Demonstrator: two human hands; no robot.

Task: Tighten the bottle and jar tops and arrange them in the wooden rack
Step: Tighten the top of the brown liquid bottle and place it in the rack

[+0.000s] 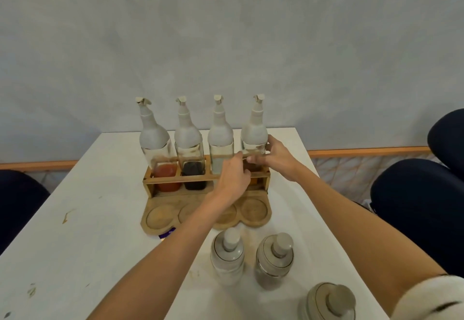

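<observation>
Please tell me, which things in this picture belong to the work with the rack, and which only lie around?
Belong to the job: wooden rack; rightmost bottle, held by left hand and right hand; three other bottles in the rack; three jars on the table.
Just lying about: purple scrap at the rack's front edge; dark chairs beside the table.

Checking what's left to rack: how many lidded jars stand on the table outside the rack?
3. The left jar stands before the rack, the middle jar to its right, the right jar at the frame's bottom edge, partly cut off. Others may sit out of frame.
</observation>
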